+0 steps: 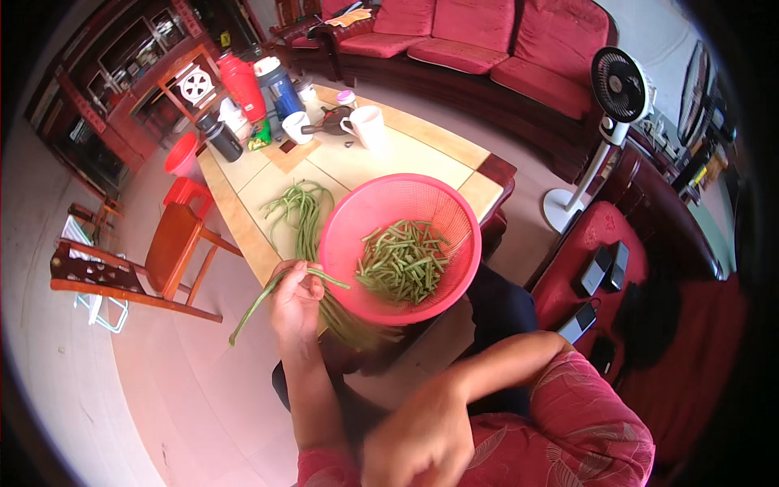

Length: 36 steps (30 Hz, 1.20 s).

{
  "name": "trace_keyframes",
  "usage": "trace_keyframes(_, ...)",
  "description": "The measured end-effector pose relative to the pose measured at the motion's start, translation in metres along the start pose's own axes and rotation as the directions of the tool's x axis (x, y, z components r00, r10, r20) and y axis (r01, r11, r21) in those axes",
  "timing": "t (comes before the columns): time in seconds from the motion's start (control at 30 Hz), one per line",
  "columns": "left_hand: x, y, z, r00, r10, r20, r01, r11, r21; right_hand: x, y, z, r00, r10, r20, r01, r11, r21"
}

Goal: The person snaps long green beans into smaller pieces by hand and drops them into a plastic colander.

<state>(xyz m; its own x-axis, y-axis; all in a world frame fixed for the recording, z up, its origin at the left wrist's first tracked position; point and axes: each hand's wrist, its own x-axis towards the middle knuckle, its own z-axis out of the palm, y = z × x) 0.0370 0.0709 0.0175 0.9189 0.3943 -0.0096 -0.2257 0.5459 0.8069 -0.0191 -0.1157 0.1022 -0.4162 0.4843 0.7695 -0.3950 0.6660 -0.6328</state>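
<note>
My left hand (296, 301) pinches a long green yardlong bean (258, 306) between thumb and fingers, just left of a pink plastic colander (341, 243). One end of the bean reaches over the colander's rim; the other hangs down to the left. Short cut bean pieces (405, 259) are heaped inside the colander. A bundle of long whole beans (307, 225) lies on the table beside it and trails, blurred, past the table's near edge. Close to my chest is my right hand (420, 441), blurred, its fingers curled and mostly hidden.
On the tiled table (420, 146) stand a white mug (367, 126), a white cup (297, 128), a red thermos (243, 85), a blue jug (279, 88) and a black bottle (220, 139). A wooden chair (173, 249) is left, a fan (618, 91) right, a red sofa (468, 58) behind.
</note>
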Motion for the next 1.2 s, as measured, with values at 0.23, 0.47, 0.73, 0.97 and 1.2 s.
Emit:
trace_keyframes(0.23,-0.011,-0.005,0.024,0.999,-0.021,0.044,0.019,0.998,0.052,-0.124,-0.01,-0.099,0.199,-0.246,-0.949,-0.876,0.39,-0.284)
trace_keyframes(0.47,-0.014,-0.027,0.047,0.995,0.006,0.103,-0.023,0.986,0.163,-0.14,-0.006,-0.098,0.16,0.288,-0.944,-0.681,0.724,0.105)
trace_keyframes(0.73,-0.016,-0.044,0.051,0.997,0.062,0.043,-0.075,0.903,0.423,-0.14,-0.004,-0.096,0.289,0.185,-0.939,-0.739,0.667,-0.096)
trace_keyframes(0.97,-0.013,-0.017,0.038,0.99,0.122,0.069,-0.137,0.938,0.318,-0.144,-0.02,-0.089,0.22,0.288,-0.932,-0.723,0.69,0.043)
trace_keyframes(1.2,-0.017,-0.006,0.042,0.968,0.137,0.21,-0.184,0.956,0.226,-0.148,-0.017,-0.087,0.182,0.307,-0.934,-0.485,0.854,0.186)
